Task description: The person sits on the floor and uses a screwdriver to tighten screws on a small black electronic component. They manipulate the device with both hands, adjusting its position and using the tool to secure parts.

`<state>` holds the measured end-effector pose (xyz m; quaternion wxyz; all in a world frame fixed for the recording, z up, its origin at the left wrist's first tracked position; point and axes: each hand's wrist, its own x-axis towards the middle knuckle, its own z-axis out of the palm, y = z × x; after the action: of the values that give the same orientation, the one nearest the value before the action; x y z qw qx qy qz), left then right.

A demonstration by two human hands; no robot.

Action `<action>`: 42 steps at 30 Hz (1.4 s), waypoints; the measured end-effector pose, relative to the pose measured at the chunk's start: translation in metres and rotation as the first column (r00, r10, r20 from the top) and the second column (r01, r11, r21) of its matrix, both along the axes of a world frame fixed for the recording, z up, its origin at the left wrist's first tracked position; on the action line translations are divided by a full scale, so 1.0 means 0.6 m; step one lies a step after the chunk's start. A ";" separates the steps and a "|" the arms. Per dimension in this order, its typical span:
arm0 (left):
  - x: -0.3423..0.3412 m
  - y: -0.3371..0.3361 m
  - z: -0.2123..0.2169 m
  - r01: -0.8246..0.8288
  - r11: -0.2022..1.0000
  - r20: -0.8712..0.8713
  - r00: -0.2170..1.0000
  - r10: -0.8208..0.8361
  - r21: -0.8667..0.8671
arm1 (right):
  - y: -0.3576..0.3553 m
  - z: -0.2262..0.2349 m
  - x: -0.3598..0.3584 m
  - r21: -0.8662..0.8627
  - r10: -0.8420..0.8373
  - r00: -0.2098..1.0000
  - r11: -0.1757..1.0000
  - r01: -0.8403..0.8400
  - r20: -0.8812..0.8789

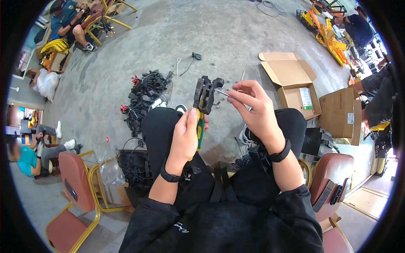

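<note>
My left hand [185,133] is wrapped around the yellow-and-green handles of a pair of pliers [200,137], jaws pointing away from me. At the jaws sits a black plastic part [207,99]; whether they clamp it or the fingers also steady it, I cannot tell. My right hand [255,107] pinches a thin metal rod [223,93] between thumb and fingers. Its tip reaches the right side of the black part. Another slim metal piece [242,76] shows just beyond the right fingers; I cannot tell whether it is held. Both hands are above my knees.
A heap of black cabled parts [145,99] lies on the floor ahead left, near a looped metal rod [178,66]. An open cardboard box [297,86] and a taller carton [337,111] stand right. Chairs [76,181] flank me; several people work around the room.
</note>
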<state>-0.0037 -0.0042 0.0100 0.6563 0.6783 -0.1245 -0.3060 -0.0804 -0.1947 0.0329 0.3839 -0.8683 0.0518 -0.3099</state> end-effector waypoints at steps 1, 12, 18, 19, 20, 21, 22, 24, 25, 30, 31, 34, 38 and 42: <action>0.000 0.000 0.000 0.005 1.000 0.007 1.000 -0.005 -0.004 | 0.000 0.000 0.000 -0.063 -0.012 1.000 0.998 0.013 0.017; -0.003 -0.002 -0.001 -0.031 0.997 0.150 0.988 0.021 0.066 | 0.006 0.014 -0.006 -0.272 -0.031 0.999 0.962 0.037 0.026; -0.002 0.003 -0.003 -0.006 0.997 0.228 0.974 -0.011 0.074 | 0.000 0.000 -0.004 0.014 -0.014 0.998 1.000 0.015 -0.054; -0.002 0.003 -0.002 0.001 0.997 0.232 0.972 -0.021 0.083 | 0.000 0.004 -0.004 0.039 -0.013 0.997 0.999 0.016 -0.076; -0.002 0.003 -0.002 0.008 0.996 0.236 0.971 -0.030 0.092 | 0.001 0.005 -0.004 0.064 -0.012 0.995 0.998 0.019 -0.098; -0.002 0.002 -0.001 0.018 0.995 0.240 0.970 -0.042 0.100 | 0.001 0.003 -0.004 0.010 -0.022 0.999 1.000 0.022 -0.044; -0.002 0.001 0.001 0.023 0.996 0.203 0.978 -0.040 0.088 | 0.001 -0.002 -0.002 -0.043 -0.028 1.000 0.999 0.028 0.009; -0.001 0.001 0.004 0.029 0.997 0.129 0.991 -0.037 0.064 | 0.001 -0.002 -0.003 -0.166 -0.033 0.998 0.985 0.042 0.060; -0.001 0.001 0.005 0.028 0.998 0.082 0.996 -0.032 0.054 | 0.002 0.004 -0.005 -0.236 -0.034 0.998 0.971 0.047 0.056; 0.001 0.004 0.004 0.027 0.998 0.008 1.000 -0.028 0.056 | 0.002 0.015 -0.006 -0.373 -0.020 0.999 0.927 0.035 0.044; 0.001 0.005 0.003 0.023 0.998 0.027 0.999 -0.025 0.055 | 0.004 0.015 -0.007 -0.352 -0.022 0.999 0.935 0.032 0.032; 0.000 0.004 -0.001 0.023 0.999 0.085 0.996 -0.026 0.042 | 0.004 0.002 -0.006 -0.170 -0.015 1.000 0.985 0.014 -0.002; 0.001 0.004 -0.005 0.032 0.998 0.185 0.982 -0.040 0.049 | 0.005 0.000 -0.005 0.665 0.133 0.971 0.746 0.032 -0.196; -0.001 0.004 -0.006 -0.003 1.000 0.166 0.986 -0.003 0.031 | -0.007 0.030 -0.008 0.912 0.380 0.893 0.403 0.072 -0.239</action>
<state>-0.0041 -0.0017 0.0062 0.6331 0.7115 -0.1738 -0.2506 -0.0852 -0.1988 0.0511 0.7969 -0.5676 0.2070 -0.0042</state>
